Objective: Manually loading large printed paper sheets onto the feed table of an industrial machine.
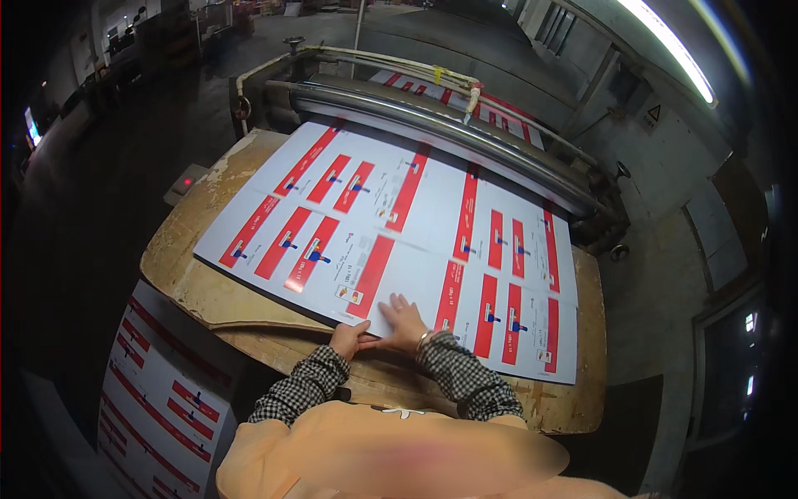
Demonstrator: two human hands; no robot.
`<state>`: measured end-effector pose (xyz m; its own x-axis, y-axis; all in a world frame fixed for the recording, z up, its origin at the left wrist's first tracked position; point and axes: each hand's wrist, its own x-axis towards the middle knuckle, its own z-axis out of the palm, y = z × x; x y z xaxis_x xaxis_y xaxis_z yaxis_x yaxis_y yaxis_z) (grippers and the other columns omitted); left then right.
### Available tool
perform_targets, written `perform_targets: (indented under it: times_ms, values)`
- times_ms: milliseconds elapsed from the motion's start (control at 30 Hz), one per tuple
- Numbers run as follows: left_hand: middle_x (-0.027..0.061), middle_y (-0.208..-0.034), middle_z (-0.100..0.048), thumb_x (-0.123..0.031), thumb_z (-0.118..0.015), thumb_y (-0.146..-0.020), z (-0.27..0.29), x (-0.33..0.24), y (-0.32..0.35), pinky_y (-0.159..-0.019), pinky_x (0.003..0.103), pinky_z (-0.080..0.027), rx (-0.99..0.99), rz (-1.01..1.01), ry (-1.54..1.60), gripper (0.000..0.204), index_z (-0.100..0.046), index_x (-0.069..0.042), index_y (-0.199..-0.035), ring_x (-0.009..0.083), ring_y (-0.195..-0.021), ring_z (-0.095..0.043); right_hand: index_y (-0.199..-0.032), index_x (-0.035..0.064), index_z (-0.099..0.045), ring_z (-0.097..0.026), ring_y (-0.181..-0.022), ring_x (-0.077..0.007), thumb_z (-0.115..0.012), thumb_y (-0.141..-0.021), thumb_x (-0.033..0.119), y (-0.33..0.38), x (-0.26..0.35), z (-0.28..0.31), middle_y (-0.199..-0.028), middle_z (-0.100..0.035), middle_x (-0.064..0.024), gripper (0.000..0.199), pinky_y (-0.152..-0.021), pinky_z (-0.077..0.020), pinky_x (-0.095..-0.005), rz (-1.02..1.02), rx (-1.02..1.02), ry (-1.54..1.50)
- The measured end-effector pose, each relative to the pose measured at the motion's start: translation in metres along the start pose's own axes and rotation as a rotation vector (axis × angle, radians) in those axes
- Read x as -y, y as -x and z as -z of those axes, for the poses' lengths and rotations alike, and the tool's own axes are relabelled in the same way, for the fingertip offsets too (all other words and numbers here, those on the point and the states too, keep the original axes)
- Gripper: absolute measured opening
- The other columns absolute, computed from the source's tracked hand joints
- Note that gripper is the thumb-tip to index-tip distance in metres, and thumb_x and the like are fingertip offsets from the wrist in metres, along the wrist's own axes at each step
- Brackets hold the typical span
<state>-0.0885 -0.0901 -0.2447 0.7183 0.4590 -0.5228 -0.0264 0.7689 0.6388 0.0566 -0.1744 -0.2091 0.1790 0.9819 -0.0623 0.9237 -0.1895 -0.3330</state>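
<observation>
A large white printed sheet (407, 258) with red panels and small blue figures lies on a worn wooden board; its far edge reaches in under a metal roller. My left hand (349, 339) pinches the sheet's near edge, its fingers partly hidden below it. Just right of it, my right hand (405, 323) rests on the sheet with fingers spread, its thumb side close to the left hand. Whether more sheets lie under this one I cannot tell.
The wooden board (592, 333) has chipped, rounded edges. Across its far side runs the roller machine (432, 125) with pipes and handwheels. More printed sheets (158, 399) stand low at the left. Behind the rollers another printed sheet (507, 125) shows. A wall stands to the right.
</observation>
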Motion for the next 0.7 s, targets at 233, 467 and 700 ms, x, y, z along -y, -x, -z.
perform_targets:
  times_ms: [233, 467, 700]
  values:
    - [0.0152, -0.099, -0.056, -0.005, -0.057, -0.079, 0.003, -0.004, 0.002, -0.078, 0.037, -0.051, 0.178, 0.055, 0.003, 0.027, -0.049, 0.008, -0.102, 0.0273, -0.090, -0.059, -0.112, 0.0015, -0.054, -0.047, -0.111, -0.0308, -0.058, -0.069, 0.020, -0.008, -0.030, 0.025, -0.119, -0.048, -0.0220, 0.047, -0.094, -0.0372, -0.0340, -0.027, 0.245, -0.333]
    - [0.0221, -0.110, -0.051, 0.001, -0.021, -0.080, -0.001, 0.002, 0.001, -0.088, 0.046, -0.045, 0.032, 0.021, -0.064, 0.042, -0.041, 0.007, -0.116, 0.0323, -0.101, -0.053, -0.103, -0.0018, -0.059, -0.057, -0.099, -0.0248, -0.056, -0.070, 0.010, 0.009, -0.009, 0.080, -0.110, -0.057, -0.0179, 0.035, -0.087, -0.0439, -0.0292, 0.001, -0.014, -0.523]
    - [0.0227, -0.109, -0.051, -0.003, -0.030, -0.084, 0.009, 0.009, -0.012, -0.082, 0.043, -0.050, 0.059, 0.028, -0.035, 0.033, -0.041, 0.008, -0.113, 0.0330, -0.097, -0.056, -0.101, -0.0022, -0.059, -0.052, -0.107, -0.0260, -0.059, -0.067, 0.013, 0.020, -0.024, 0.027, -0.116, -0.053, -0.0180, 0.037, -0.093, -0.0395, -0.0294, -0.100, 0.104, -0.607]
